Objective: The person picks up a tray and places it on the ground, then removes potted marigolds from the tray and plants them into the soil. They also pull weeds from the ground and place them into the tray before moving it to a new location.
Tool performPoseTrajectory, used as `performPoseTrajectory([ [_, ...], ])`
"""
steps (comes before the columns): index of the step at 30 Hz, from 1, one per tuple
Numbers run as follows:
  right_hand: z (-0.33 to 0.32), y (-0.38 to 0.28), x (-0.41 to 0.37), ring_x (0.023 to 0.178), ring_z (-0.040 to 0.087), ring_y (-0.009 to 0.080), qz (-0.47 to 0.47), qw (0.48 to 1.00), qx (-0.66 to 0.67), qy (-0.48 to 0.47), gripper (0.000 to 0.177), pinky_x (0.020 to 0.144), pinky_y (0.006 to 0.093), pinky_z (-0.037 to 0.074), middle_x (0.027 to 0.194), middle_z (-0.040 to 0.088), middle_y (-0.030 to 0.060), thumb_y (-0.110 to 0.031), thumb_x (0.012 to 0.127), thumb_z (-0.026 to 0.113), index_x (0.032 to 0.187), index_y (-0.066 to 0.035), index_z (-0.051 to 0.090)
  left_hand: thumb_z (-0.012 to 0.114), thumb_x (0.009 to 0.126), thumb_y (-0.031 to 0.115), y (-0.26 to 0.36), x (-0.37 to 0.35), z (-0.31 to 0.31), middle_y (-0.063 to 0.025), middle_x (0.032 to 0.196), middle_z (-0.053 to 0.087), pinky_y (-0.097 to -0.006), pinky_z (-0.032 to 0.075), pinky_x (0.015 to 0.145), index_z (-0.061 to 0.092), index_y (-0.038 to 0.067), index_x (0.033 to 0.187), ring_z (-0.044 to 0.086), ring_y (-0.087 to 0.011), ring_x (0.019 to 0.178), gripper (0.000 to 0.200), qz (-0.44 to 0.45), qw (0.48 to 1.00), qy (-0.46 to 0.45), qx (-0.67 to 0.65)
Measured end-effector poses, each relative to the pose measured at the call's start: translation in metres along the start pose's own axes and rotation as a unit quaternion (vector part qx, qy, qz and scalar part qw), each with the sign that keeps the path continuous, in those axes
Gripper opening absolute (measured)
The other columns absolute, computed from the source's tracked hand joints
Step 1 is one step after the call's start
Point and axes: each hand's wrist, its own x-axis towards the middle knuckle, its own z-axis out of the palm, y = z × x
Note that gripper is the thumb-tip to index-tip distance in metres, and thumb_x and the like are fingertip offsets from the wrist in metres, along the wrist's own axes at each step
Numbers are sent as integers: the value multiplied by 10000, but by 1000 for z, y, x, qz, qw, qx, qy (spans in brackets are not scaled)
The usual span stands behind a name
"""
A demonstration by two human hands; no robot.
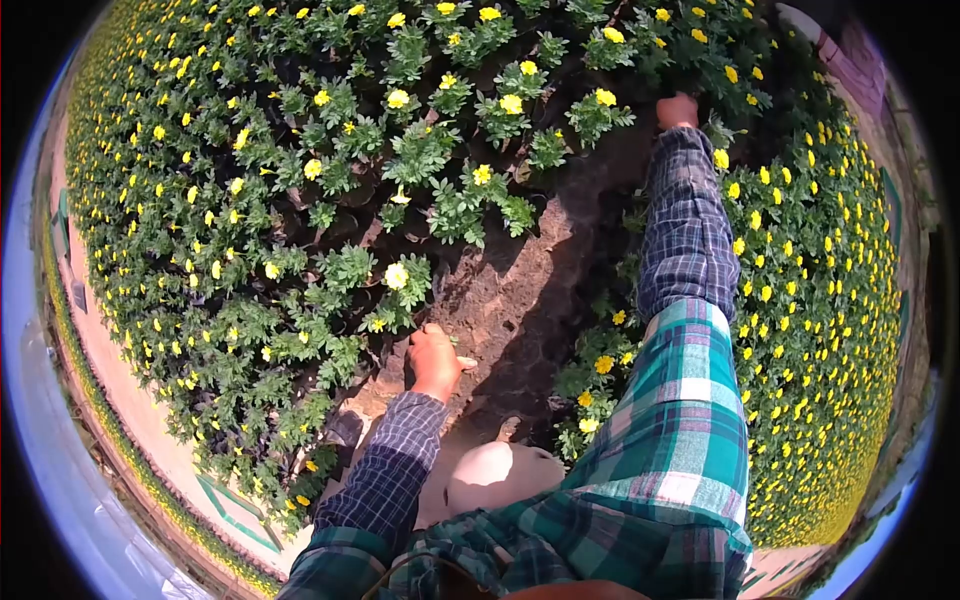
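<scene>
My left hand (435, 360) is down on the bare brown soil (520, 290), fingers curled in, next to a potted marigold with a pale yellow bloom (398, 275). A small pale tip shows at the hand's right side; I cannot tell what it is. My right hand (677, 110) is stretched far forward into the marigold plants (600, 110) at the end of the soil strip. Its fingers are hidden among the leaves. Both arms wear plaid sleeves.
Dense rows of yellow-flowered marigolds in dark pots (250, 200) fill the ground left and right (820, 260) of the narrow soil gap. A pale rounded shape (495, 475), likely my knee, is just below my left hand. A paved edge (120, 390) runs along the left.
</scene>
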Motion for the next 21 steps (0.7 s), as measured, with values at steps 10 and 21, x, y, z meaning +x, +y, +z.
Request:
performPoseTrajectory([
  [10, -20, -2, -30, 919, 653, 305, -3, 977, 214, -21, 502, 671, 341, 554, 1273, 515, 176, -170, 812, 530, 1289, -20, 492, 905, 505, 181, 7, -2, -4, -279, 1128, 502, -423, 470, 877, 475, -21, 1104, 538, -403, 1020, 764, 4, 1000, 6, -11],
  [21, -22, 81, 19, 903, 625, 226, -41, 974, 187, 120, 358, 745, 381, 511, 1084, 618, 129, -165, 861, 503, 1188, -39, 579, 919, 481, 260, 6, 1, -2, -280, 1167, 462, -419, 460, 900, 447, -38, 1102, 528, -404, 1048, 835, -3, 1000, -14, 6],
])
